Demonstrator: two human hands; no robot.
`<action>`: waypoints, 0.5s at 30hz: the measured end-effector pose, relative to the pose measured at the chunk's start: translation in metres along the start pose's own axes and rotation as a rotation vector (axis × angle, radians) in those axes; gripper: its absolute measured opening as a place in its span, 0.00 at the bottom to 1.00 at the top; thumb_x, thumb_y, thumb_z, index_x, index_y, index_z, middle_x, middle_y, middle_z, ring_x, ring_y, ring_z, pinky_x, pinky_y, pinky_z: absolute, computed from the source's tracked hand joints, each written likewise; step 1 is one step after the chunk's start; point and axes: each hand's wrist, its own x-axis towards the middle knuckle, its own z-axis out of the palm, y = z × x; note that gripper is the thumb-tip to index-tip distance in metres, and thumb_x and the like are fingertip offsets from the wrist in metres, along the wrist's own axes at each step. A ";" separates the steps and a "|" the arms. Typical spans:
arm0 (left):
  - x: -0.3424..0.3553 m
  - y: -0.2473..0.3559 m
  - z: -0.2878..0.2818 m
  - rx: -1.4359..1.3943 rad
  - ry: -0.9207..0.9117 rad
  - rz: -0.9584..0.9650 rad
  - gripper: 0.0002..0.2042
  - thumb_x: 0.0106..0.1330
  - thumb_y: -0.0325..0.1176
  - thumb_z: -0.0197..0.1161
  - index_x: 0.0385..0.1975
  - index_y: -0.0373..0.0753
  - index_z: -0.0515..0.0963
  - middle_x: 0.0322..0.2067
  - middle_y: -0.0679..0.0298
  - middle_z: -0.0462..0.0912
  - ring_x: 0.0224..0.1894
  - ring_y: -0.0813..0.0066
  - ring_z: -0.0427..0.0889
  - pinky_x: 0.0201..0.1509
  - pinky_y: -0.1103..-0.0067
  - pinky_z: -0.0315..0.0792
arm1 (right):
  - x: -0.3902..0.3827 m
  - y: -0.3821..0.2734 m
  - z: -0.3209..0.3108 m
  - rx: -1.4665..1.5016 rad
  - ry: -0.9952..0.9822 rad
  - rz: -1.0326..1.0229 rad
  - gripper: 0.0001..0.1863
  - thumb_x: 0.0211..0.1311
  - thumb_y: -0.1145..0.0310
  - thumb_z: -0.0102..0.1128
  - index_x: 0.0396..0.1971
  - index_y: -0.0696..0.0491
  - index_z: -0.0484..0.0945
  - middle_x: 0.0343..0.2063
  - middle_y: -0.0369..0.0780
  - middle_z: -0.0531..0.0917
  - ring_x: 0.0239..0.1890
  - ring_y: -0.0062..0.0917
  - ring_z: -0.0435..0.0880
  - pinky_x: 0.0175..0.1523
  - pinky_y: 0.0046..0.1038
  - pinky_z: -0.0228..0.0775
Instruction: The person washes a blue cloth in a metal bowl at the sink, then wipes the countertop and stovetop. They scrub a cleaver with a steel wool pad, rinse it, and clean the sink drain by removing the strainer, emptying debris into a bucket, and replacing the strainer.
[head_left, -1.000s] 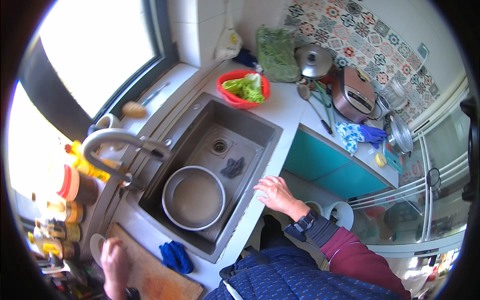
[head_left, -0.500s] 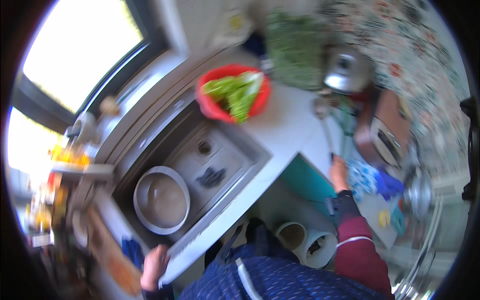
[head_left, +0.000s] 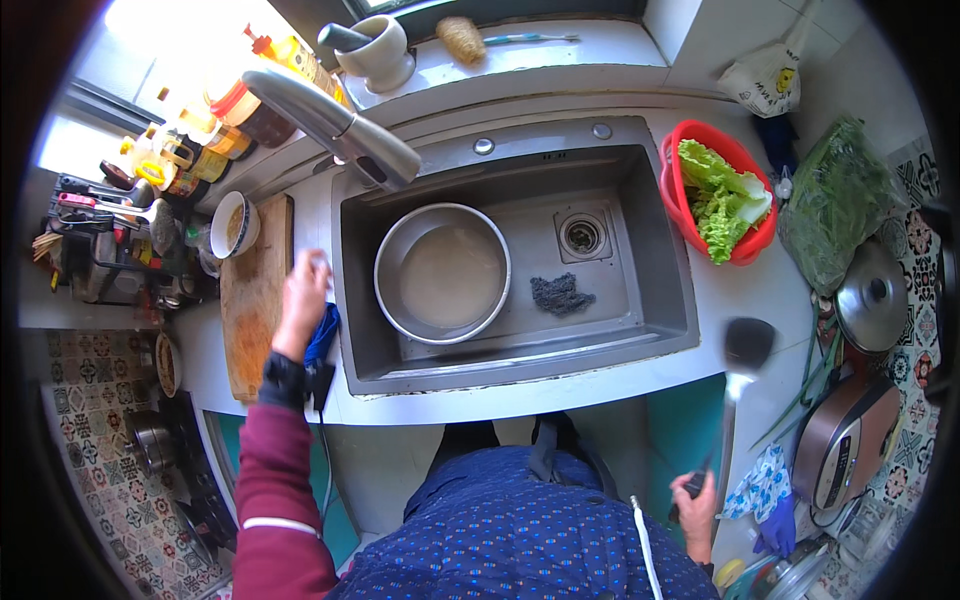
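Observation:
My right hand (head_left: 697, 508) is closed round the black handle of a spatula (head_left: 746, 350), its dark blade pointing away over the counter at the right of the sink. My left hand (head_left: 303, 300) is above the counter between the wooden cutting board (head_left: 255, 345) and the sink (head_left: 640, 290). Its fingers point away from me, slightly blurred, with nothing visible in them. Below its wrist lies a blue cloth (head_left: 323, 335). Inside the sink stands a round metal basin (head_left: 383, 262) of cloudy water, beside a dark scouring pad (head_left: 561, 294).
A red basket (head_left: 672, 190) of lettuce (head_left: 715, 205) stands right of the sink. Beyond are bagged greens (head_left: 840, 195), a pot lid (head_left: 872, 295) and a brown appliance (head_left: 845, 440). The faucet (head_left: 345, 135) overhangs the sink's far left. A bowl (head_left: 235, 225) sits on the board.
The view has turned right-to-left, and the sink is now level. My right hand has taken up the spatula from the right counter. My left hand has moved farther away from me, alongside the sink.

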 end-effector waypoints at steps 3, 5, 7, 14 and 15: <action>0.098 -0.034 -0.001 0.088 0.185 -0.072 0.17 0.66 0.36 0.56 0.51 0.38 0.67 0.28 0.55 0.83 0.26 0.63 0.84 0.36 0.69 0.76 | 0.024 -0.065 0.061 0.105 -0.393 0.024 0.11 0.57 0.75 0.57 0.40 0.59 0.71 0.21 0.35 0.76 0.20 0.15 0.73 0.27 0.17 0.66; 0.158 -0.046 0.001 0.146 0.168 -0.159 0.22 0.66 0.36 0.58 0.57 0.33 0.65 0.27 0.59 0.81 0.20 0.74 0.80 0.25 0.76 0.74 | 0.050 -0.105 0.110 0.121 -0.620 0.060 0.15 0.60 0.74 0.55 0.47 0.59 0.70 0.20 0.34 0.74 0.20 0.15 0.72 0.26 0.18 0.64; 0.201 -0.052 0.009 0.041 0.077 -0.168 0.16 0.67 0.37 0.57 0.49 0.33 0.72 0.23 0.59 0.81 0.19 0.74 0.80 0.24 0.76 0.73 | 0.064 -0.138 0.161 0.242 -0.740 0.120 0.19 0.63 0.74 0.53 0.53 0.59 0.66 0.19 0.34 0.73 0.20 0.16 0.71 0.26 0.19 0.64; 0.253 -0.073 0.004 0.007 -0.238 0.105 0.12 0.69 0.36 0.54 0.30 0.33 0.78 0.19 0.62 0.79 0.19 0.76 0.78 0.24 0.78 0.72 | 0.054 -0.209 0.265 0.388 -0.705 0.204 0.21 0.63 0.75 0.51 0.57 0.58 0.65 0.20 0.36 0.72 0.20 0.18 0.71 0.28 0.19 0.65; 0.257 -0.075 0.002 -0.068 -0.242 0.150 0.12 0.69 0.37 0.55 0.30 0.34 0.78 0.19 0.62 0.80 0.19 0.76 0.78 0.24 0.78 0.73 | 0.051 -0.214 0.272 0.386 -0.692 0.203 0.22 0.63 0.76 0.50 0.57 0.59 0.65 0.20 0.36 0.72 0.20 0.18 0.70 0.28 0.19 0.65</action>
